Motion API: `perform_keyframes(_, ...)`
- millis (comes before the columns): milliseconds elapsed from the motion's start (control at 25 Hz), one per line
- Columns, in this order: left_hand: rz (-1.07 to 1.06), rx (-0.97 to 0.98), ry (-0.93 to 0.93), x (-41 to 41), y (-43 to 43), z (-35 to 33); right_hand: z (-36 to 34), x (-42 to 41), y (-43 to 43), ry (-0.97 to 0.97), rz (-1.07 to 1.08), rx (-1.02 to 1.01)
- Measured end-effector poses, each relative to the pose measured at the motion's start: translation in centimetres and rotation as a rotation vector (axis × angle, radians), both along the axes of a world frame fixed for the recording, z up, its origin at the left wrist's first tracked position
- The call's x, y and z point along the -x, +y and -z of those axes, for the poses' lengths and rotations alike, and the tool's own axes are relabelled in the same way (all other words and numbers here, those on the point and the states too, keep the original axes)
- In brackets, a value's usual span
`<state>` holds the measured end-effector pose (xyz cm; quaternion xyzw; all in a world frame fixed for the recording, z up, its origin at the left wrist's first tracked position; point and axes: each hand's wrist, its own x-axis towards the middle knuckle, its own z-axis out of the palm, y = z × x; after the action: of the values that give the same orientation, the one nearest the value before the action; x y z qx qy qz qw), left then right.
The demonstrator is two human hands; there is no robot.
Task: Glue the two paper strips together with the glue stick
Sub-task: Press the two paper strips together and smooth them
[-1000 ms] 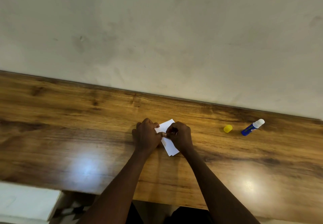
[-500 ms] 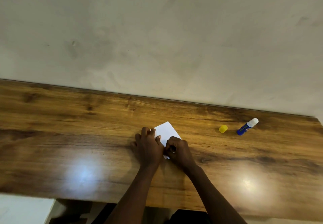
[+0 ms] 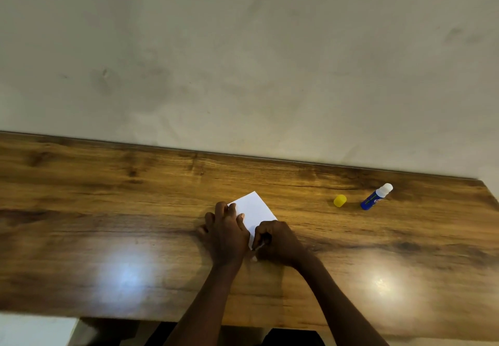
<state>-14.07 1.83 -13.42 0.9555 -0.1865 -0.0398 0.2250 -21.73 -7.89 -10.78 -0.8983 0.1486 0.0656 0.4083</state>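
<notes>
The white paper strips (image 3: pixel 255 208) lie flat at the centre of the frame on the wooden surface (image 3: pixel 108 210), reading as one overlapped white sheet; where one strip ends and the other begins cannot be told. The left hand (image 3: pixel 225 231) rests flat on the left edge of the paper, fingers spread, pressing down. The right hand (image 3: pixel 278 241) is curled at the lower right corner, fingertips pinched on the paper edge; the exact contact is partly hidden.

The glue stick (image 3: pixel 376 196) lies on its side at the right of the frame, well apart from the hands, with its white glue end exposed. Its yellow cap (image 3: pixel 339 200) stands just beside it, to the left.

Judged state: pressing the joint.

Risks from here:
- Slippage. Uneven pressure from either hand could slide one strip over wet glue and skew the overlap.
- Weak bond. Releasing too early could let the pinched corner lift.
- Sticking. Glue squeezed past the edge could bond paper to the surface or to fingertips.
- Drying. The uncapped stick may dry out, or roll, being round and on its side.
</notes>
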Motion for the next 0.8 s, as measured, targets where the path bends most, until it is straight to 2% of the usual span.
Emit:
perform_keyframes(80, 0.027, -0.037, -0.013, 0.2, -0.1, -0.3, -0.8, -0.9, -1.7, 0.030, -0.001, -0.015)
perform_keyframes(200, 0.080, -0.200, -0.125, 0.9, -0.5, -1.0, -1.1, -3.3, -3.3, -0.137, 0.310, 0.057)
perform_keyframes(280, 0.110, -0.301, -0.167, 1.3, -1.0, -0.9, -1.0, -5.0, -3.3, -0.184, 0.424, 0.099)
perform_keyframes(440, 0.136, -0.366, -0.176, 1.7, -1.0, -1.1, -0.3, -5.6, -4.0, -0.119, 0.378, 0.165)
perform_keyframes(640, 0.146, -0.389, -0.229, 1.6, -0.8, -0.6, 0.7, -1.2, -3.7, -0.034, 0.257, 0.232)
perform_keyframes(800, 0.137, -0.335, -0.187, 1.2, -0.8, -0.5, 0.7, 1.6, -2.3, -0.017, 0.209, 0.234)
